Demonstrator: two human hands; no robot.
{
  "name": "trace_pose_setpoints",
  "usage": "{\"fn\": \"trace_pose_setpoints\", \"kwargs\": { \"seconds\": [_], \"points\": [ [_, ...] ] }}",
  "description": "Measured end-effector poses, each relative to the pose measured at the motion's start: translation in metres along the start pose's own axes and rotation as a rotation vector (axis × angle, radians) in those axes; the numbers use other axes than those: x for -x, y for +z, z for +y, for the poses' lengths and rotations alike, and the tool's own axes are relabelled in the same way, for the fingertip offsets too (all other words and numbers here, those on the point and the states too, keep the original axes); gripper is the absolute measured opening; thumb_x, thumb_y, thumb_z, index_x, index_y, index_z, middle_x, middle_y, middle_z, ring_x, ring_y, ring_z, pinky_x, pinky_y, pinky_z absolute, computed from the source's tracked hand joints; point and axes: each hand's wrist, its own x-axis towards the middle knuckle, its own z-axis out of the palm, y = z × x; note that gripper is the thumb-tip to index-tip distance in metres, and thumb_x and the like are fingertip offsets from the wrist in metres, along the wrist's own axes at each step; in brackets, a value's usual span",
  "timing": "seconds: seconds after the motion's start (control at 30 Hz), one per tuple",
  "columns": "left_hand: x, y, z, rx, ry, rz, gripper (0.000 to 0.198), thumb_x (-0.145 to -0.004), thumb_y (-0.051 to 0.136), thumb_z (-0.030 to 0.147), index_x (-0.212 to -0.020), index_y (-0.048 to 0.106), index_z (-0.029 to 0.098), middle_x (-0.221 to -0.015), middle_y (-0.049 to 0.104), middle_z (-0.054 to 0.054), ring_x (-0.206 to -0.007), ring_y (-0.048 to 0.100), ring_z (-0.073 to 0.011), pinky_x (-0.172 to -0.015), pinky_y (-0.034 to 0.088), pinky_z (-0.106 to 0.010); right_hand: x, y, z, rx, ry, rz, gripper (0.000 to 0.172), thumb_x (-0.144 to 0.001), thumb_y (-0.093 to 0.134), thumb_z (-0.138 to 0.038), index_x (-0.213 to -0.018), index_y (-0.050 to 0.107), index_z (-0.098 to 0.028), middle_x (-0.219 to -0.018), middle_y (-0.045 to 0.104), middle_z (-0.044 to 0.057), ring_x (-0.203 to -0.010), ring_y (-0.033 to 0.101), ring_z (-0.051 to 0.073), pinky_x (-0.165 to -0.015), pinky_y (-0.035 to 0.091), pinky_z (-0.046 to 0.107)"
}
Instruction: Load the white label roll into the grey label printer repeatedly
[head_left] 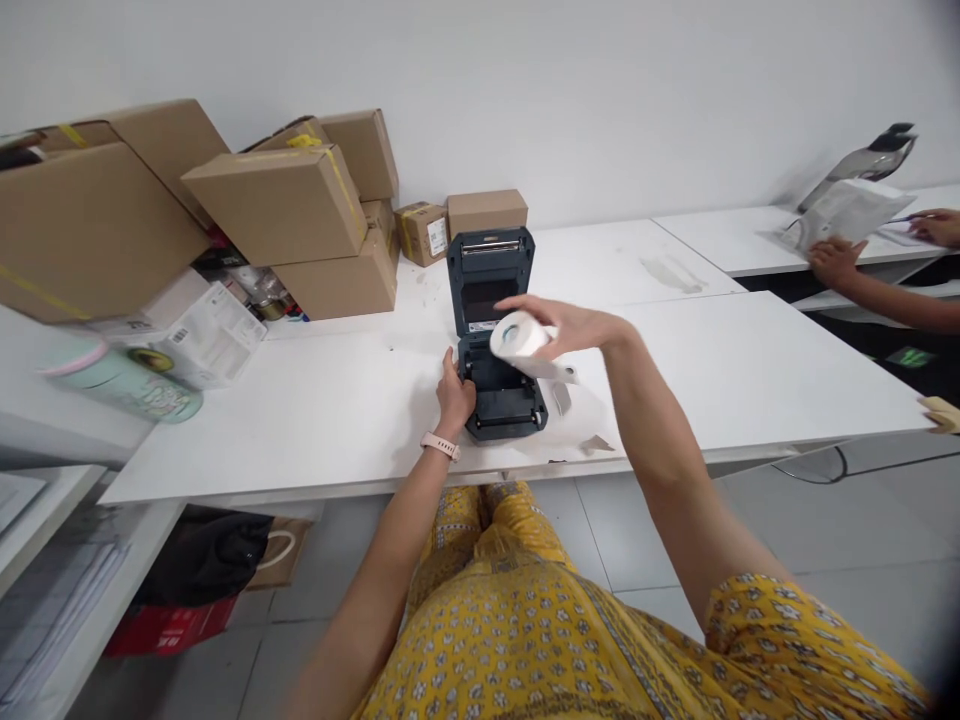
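Observation:
A dark label printer point(510, 404) stands on the white table with its lid point(491, 280) raised toward the wall. My left hand point(454, 395) grips the printer's left side, thumb over the edge of the open bay. In my right hand point(566, 325) is a white roll of label paper point(519, 336), held tilted above the right part of the bay, its core turned toward the left. A loose strip hangs from the roll. Part of the bay is hidden behind the roll.
Cardboard boxes point(277, 205) are piled at the back left, near a mint-green bottle point(127, 380) lying tilted. Paper scraps point(598, 444) lie by the table's front edge. At the far right, another person's hand point(836, 262) touches a plastic-wrapped package point(847, 212).

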Motion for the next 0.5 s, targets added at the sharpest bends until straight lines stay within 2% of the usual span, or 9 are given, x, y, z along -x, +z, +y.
{"fn": "trace_pose_setpoints", "kwargs": {
  "seconds": [0.1,0.17,0.27,0.33,0.5],
  "points": [
    [-0.001,0.000,0.000,-0.010,-0.028,-0.004,0.089,-0.077,0.060,0.004,-0.162,0.037,0.020,-0.150,0.065,-0.012,-0.142,0.058,-0.0325,-0.120,0.041,-0.048,0.033,-0.025,-0.003,-0.057,0.073,0.199,0.100,-0.069,0.089,-0.051,-0.156,0.046,-0.026,-0.152,0.058,0.011,-0.130,0.063,0.033,-0.104,0.057,0.044],
    [0.000,0.000,0.001,-0.026,-0.041,-0.009,0.088,-0.078,0.059,0.004,-0.162,0.037,0.021,-0.150,0.065,-0.010,-0.142,0.059,-0.0290,-0.121,0.041,-0.045,0.045,-0.029,0.007,-0.068,0.160,0.305,0.098,-0.070,0.088,-0.045,-0.156,0.046,-0.025,-0.158,0.052,0.014,-0.139,0.056,0.036,-0.108,0.054,0.047],
    [0.001,-0.001,0.003,-0.048,-0.039,-0.015,0.086,-0.080,0.057,0.003,-0.162,0.036,0.021,-0.150,0.065,-0.010,-0.141,0.060,-0.0256,-0.120,0.042,-0.040,0.048,-0.019,0.033,-0.070,0.301,0.402,0.093,-0.071,0.085,-0.039,-0.154,0.046,-0.023,-0.160,0.047,0.017,-0.148,0.047,0.038,-0.113,0.050,0.049],
    [0.001,-0.001,0.005,-0.060,-0.038,-0.017,0.086,-0.080,0.056,0.003,-0.162,0.036,0.018,-0.150,0.065,-0.011,-0.141,0.060,-0.0255,-0.120,0.042,-0.040,0.042,-0.008,0.053,-0.063,0.378,0.422,0.092,-0.069,0.084,-0.035,-0.152,0.047,-0.021,-0.159,0.048,0.019,-0.149,0.044,0.039,-0.113,0.049,0.050],
    [0.002,-0.002,0.008,-0.075,-0.051,-0.013,0.086,-0.080,0.055,0.002,-0.162,0.036,0.016,-0.151,0.064,-0.013,-0.141,0.060,-0.0264,-0.120,0.043,-0.041,0.026,0.016,0.089,-0.027,0.477,0.385,0.090,-0.069,0.080,-0.028,-0.151,0.045,-0.017,-0.147,0.058,0.020,-0.138,0.056,0.038,-0.107,0.053,0.050]
  ]
}}
